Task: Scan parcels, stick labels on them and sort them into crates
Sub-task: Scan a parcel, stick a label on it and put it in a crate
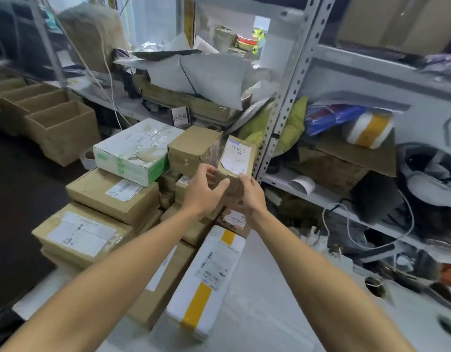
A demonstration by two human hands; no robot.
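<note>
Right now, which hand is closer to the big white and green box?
The left hand. It grips the small brown parcel on the side facing the white and green box; the right hand holds the parcel's far side, further away.

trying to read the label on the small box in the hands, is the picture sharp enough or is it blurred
Head view: motion blur smears the label on the small box held by the left hand and right hand, so its print is unreadable; wide-angle distortion bends the shelf upright; lighting is even, with glare on the taped white-green box.
</note>
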